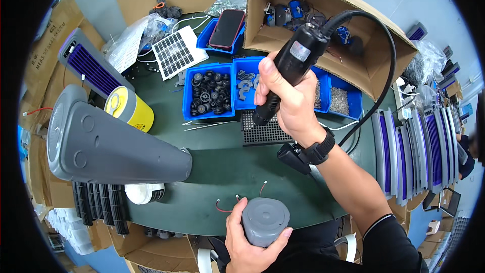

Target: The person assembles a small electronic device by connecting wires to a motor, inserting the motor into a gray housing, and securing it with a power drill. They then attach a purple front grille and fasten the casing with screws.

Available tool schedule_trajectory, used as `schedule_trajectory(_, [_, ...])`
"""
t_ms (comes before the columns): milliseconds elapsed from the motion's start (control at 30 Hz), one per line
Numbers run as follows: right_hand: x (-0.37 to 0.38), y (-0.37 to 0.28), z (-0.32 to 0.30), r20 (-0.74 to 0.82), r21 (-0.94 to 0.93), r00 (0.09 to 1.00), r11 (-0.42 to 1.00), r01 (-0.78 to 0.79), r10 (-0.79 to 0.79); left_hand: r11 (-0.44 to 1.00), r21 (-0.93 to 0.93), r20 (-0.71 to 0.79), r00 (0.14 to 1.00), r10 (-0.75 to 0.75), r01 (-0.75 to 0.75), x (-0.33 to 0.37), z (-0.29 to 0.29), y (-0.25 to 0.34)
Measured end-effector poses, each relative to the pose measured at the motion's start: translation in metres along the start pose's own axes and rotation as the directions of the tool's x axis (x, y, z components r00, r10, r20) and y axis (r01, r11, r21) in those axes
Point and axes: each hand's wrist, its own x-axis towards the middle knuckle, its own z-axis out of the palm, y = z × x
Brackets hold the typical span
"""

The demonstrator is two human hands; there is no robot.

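My right hand (pixel 295 98) is wrapped round a black electric screwdriver (pixel 307 45), raised over the table with its tip pointing down and left. A thick black cable leaves its upper end and loops down past my right wrist, which wears a black strap. At the table's near edge, my left hand (pixel 248 248) grips a rounded grey plastic housing (pixel 266 218) from the left and below, its smooth round end facing up. Thin red wires with small white connectors (pixel 264 182) stick out beyond it. The housing's underside is hidden.
A tall grey casing (pixel 121 144) lies at left beside a yellow tub (pixel 130 111). Blue bins (pixel 189 115) hold black wheels, grey clips and screws. Behind are a perforated black tray (pixel 260 134) and an open carton (pixel 328 71). Grey-purple panels (pixel 414 146) line the right edge.
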Motion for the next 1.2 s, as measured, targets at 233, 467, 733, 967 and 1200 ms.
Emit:
schedule_trajectory(233, [0.002,0.018,-0.002,0.028,-0.076,0.999,0.997,-0.019,0.021,0.999,0.001,0.037,0.998,-0.052,0.052,-0.001,-0.005,0.011])
schedule_trajectory(467, [0.001,0.019,0.003,0.061,-0.161,0.998,0.987,-0.018,0.028,0.999,-0.001,0.037,0.999,-0.039,0.039,-0.001,-0.005,0.010])
schedule_trajectory(733, [-0.006,0.014,0.006,0.163,-0.268,0.982,0.962,-0.050,0.096,1.000,-0.002,0.053,0.998,-0.018,0.018,0.002,-0.004,0.011])
schedule_trajectory(967, [-0.005,-0.002,0.014,0.163,-0.121,0.986,0.993,-0.009,0.028,1.000,0.004,0.018,0.999,-0.031,0.031,-0.001,-0.004,0.013])
schedule_trajectory(1200, [-0.021,-0.079,0.007,0.127,-0.037,0.992,0.999,-0.019,0.024,0.999,-0.001,0.013,0.999,-0.038,0.038,0.000,-0.002,0.012])
